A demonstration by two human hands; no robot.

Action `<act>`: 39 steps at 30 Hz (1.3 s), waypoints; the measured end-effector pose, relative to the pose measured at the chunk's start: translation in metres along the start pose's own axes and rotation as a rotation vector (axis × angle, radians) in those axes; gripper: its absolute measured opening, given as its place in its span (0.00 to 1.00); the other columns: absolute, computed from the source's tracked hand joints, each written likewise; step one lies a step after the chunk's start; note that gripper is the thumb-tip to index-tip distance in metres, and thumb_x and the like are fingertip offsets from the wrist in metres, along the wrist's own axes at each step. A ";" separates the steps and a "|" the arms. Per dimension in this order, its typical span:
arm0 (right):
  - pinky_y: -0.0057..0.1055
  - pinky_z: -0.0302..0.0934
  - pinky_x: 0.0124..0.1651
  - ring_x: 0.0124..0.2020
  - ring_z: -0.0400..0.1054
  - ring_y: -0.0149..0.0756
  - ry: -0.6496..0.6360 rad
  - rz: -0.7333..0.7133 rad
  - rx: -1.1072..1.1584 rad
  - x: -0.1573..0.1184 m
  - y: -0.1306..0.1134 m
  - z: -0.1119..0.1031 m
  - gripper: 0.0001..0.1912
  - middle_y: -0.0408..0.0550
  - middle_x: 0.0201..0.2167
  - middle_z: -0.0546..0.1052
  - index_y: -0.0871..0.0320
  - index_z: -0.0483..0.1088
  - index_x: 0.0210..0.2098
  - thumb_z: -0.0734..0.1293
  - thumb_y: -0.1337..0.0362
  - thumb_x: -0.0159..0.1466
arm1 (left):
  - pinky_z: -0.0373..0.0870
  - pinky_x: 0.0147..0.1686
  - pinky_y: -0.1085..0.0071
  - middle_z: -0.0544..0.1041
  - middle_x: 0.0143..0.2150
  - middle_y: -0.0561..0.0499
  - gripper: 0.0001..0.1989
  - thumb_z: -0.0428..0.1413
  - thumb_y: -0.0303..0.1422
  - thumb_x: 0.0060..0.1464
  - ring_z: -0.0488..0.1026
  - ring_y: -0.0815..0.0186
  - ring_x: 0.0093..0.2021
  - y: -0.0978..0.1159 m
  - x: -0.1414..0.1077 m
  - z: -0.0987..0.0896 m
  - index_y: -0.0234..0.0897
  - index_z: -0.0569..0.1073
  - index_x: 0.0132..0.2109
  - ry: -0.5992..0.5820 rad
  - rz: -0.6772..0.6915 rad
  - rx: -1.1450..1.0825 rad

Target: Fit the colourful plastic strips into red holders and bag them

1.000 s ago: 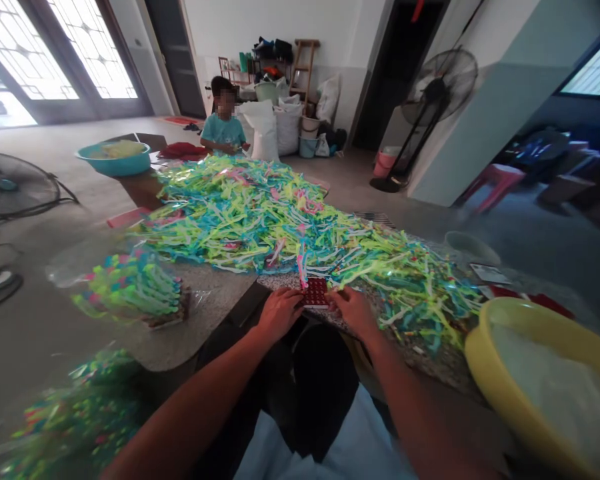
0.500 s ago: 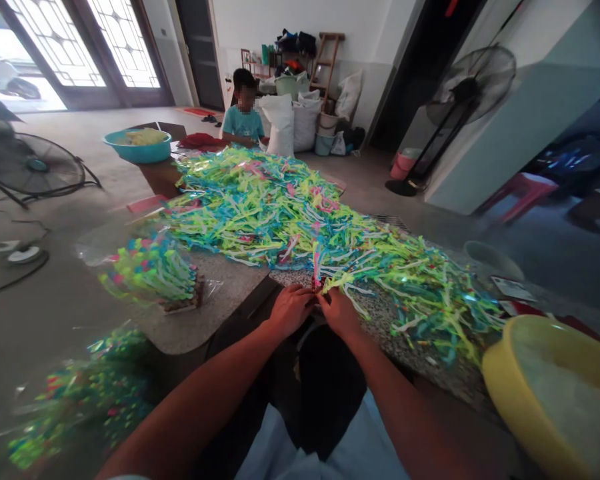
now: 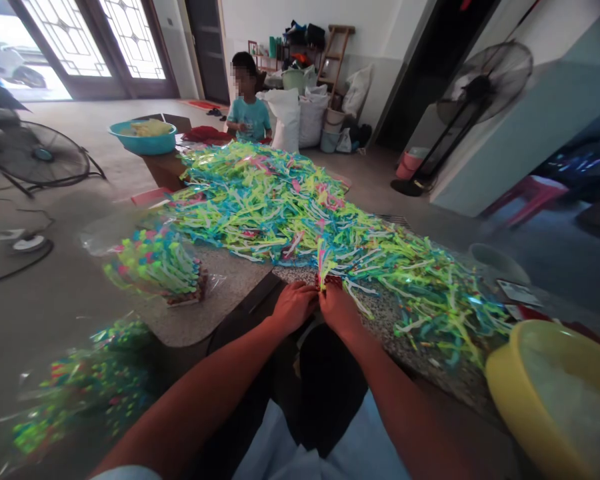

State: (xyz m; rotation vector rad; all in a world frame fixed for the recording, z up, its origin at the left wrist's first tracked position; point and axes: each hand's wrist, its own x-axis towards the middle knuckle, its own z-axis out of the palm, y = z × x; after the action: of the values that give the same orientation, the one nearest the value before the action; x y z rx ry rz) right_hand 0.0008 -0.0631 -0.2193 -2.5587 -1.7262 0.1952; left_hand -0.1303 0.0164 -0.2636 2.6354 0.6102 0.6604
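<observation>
At the near edge of the stone table, my left hand (image 3: 295,307) and my right hand (image 3: 338,309) meet with curled fingers. Between and just beyond them is a small red patterned card (image 3: 334,281), mostly covered by my fingers. Yellow, white, pink and blue strips (image 3: 324,257) rise from it, away from me. Both hands close on the card at its near side; the exact fingertip grip is hidden. A large heap of similar coloured strips (image 3: 275,207) lies right behind. To the left, a bundle of strips in clear plastic (image 3: 155,263) rests on the table.
A yellow tub (image 3: 510,380) stands at the right, and a blue basin (image 3: 147,141) sits on a box at the far left. Across the heap is another person (image 3: 250,117). Bagged strips (image 3: 85,380) lie low at left; fans (image 3: 40,153) stand on both sides.
The view has tilted slightly. My right hand has turned inward over the card, and the strips there now stand gathered together. The other person has risen a little and turned.
</observation>
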 end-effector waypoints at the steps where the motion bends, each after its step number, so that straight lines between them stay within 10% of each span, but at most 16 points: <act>1: 0.30 0.56 0.36 0.42 0.75 0.42 0.003 0.008 -0.006 0.000 -0.001 -0.001 0.15 0.59 0.42 0.79 0.63 0.70 0.46 0.56 0.60 0.74 | 0.68 0.55 0.58 0.81 0.53 0.48 0.14 0.54 0.38 0.64 0.72 0.57 0.55 0.000 0.000 0.000 0.43 0.80 0.52 0.000 -0.003 -0.002; 15: 0.30 0.61 0.46 0.45 0.75 0.40 0.075 -0.066 0.361 -0.008 0.016 0.005 0.14 0.53 0.44 0.81 0.58 0.74 0.51 0.60 0.63 0.71 | 0.70 0.57 0.57 0.81 0.53 0.49 0.14 0.56 0.35 0.62 0.74 0.56 0.55 -0.005 0.002 -0.002 0.43 0.79 0.53 0.020 0.047 0.060; 20: 0.29 0.61 0.48 0.45 0.74 0.38 0.273 0.158 0.400 -0.027 0.088 -0.003 0.15 0.50 0.44 0.81 0.56 0.76 0.48 0.60 0.62 0.71 | 0.71 0.57 0.55 0.82 0.51 0.47 0.14 0.56 0.36 0.62 0.75 0.53 0.55 -0.014 0.002 0.007 0.42 0.80 0.52 0.086 0.063 0.115; 28: 0.32 0.61 0.51 0.52 0.73 0.44 0.241 0.638 0.144 -0.005 0.236 -0.038 0.19 0.61 0.49 0.78 0.64 0.72 0.55 0.59 0.63 0.71 | 0.73 0.56 0.53 0.82 0.51 0.47 0.15 0.55 0.36 0.62 0.76 0.53 0.55 -0.012 0.002 0.001 0.42 0.80 0.52 0.079 0.076 0.143; 33: 0.39 0.63 0.50 0.51 0.74 0.50 0.233 0.761 0.125 0.019 0.260 -0.053 0.25 0.68 0.48 0.77 0.68 0.63 0.64 0.58 0.63 0.70 | 0.73 0.57 0.52 0.82 0.50 0.47 0.15 0.54 0.38 0.63 0.76 0.52 0.55 -0.016 0.002 0.005 0.43 0.80 0.52 0.080 0.076 0.175; 39: 0.34 0.63 0.48 0.50 0.74 0.47 0.144 0.729 0.144 0.030 0.262 -0.052 0.17 0.64 0.47 0.79 0.66 0.75 0.50 0.61 0.66 0.68 | 0.73 0.56 0.52 0.82 0.51 0.48 0.15 0.55 0.37 0.62 0.76 0.52 0.54 -0.015 0.003 0.003 0.44 0.80 0.52 0.061 0.068 0.141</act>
State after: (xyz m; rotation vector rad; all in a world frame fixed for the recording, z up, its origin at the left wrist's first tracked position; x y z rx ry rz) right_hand 0.2592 -0.1326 -0.1989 -2.8713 -0.6455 0.1436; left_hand -0.1315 0.0302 -0.2713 2.7864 0.6075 0.7456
